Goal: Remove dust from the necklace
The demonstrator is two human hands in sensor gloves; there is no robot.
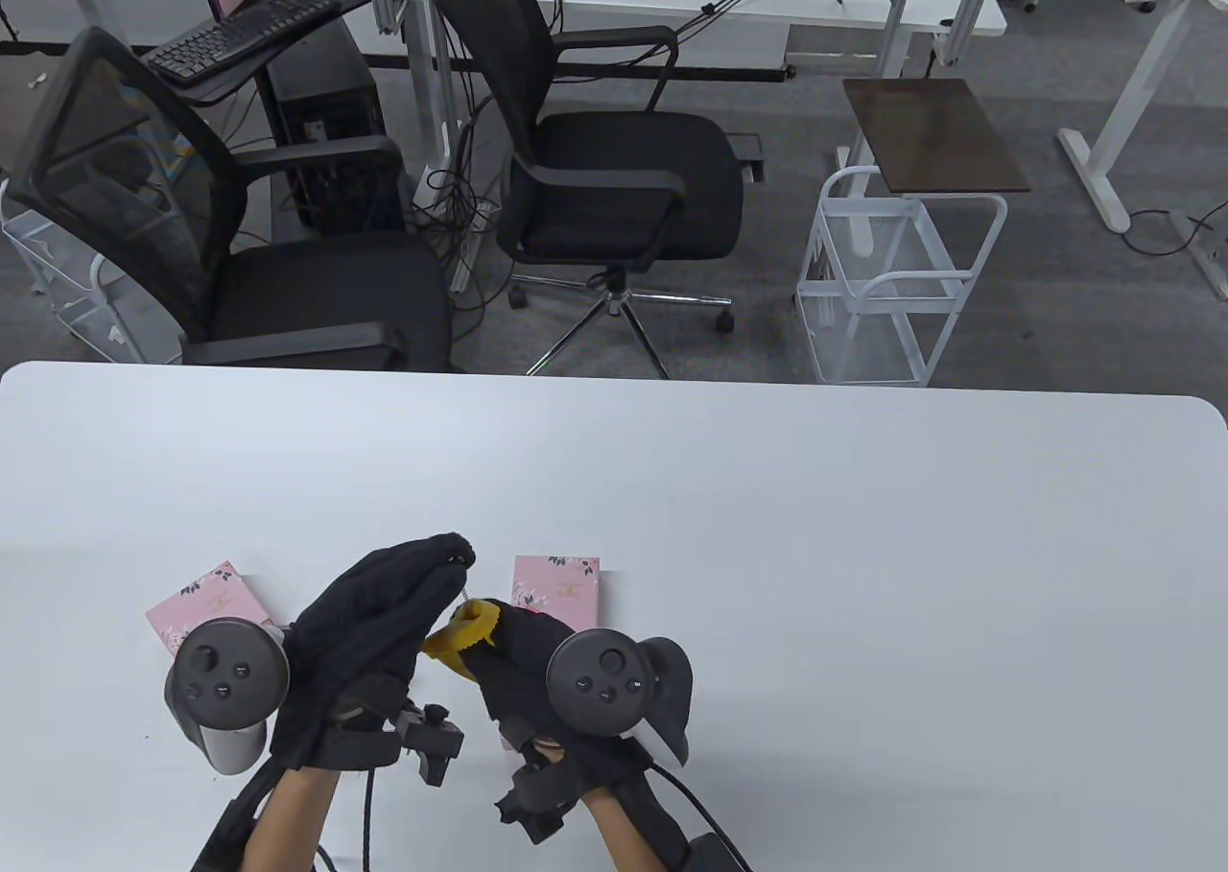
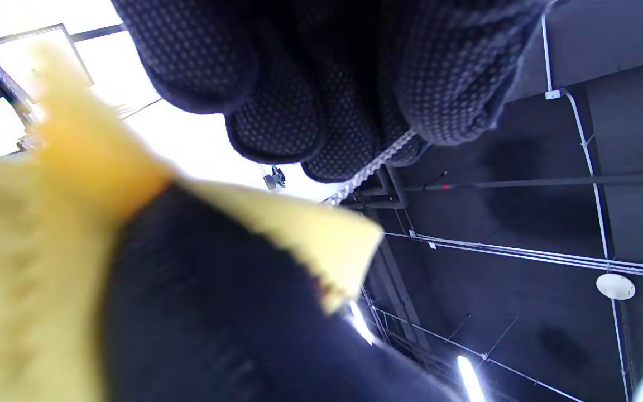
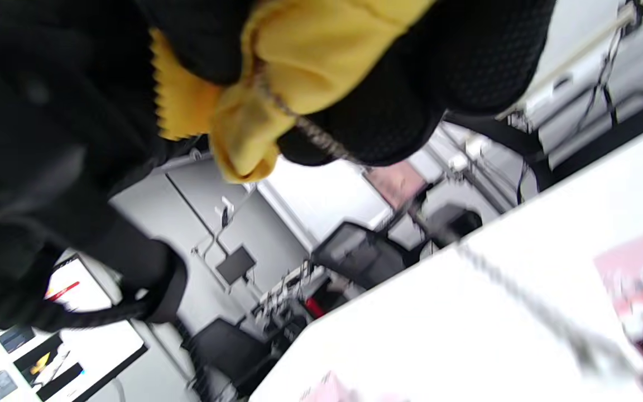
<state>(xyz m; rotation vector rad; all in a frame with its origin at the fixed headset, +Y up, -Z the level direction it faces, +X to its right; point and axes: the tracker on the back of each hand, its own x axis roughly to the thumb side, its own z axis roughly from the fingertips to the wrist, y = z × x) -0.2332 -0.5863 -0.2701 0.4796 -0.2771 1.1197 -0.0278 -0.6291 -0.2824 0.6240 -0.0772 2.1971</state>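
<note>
In the table view, the left hand (image 1: 369,623) is raised above the white surface (image 1: 767,546) with its fingertips (image 1: 459,551) pinched together on the top of a thin necklace (image 1: 466,592), which hangs down from them. Just to its right, the right hand (image 1: 523,666) grips a yellow cloth (image 1: 462,634) bunched around the lower part of the chain. A pink box (image 1: 558,589) lies on the surface just beyond the right hand, and a second pink box (image 1: 206,608) lies just left of the left hand, partly behind its tracker (image 1: 225,685).

In the left wrist view, the left hand's gloved fingers (image 2: 277,89) close on the silver chain (image 2: 372,167), which runs down from them to the yellow cloth (image 2: 310,234) wrapped over the dark glove of the right hand (image 2: 215,312) below.

In the right wrist view, the right hand's fingers (image 3: 411,95) clamp the yellow cloth (image 3: 299,61) with the chain (image 3: 310,131) emerging from its fold; a blurred length of chain (image 3: 528,301) shows over the white surface (image 3: 466,346), near a pink box (image 3: 642,285)
</note>
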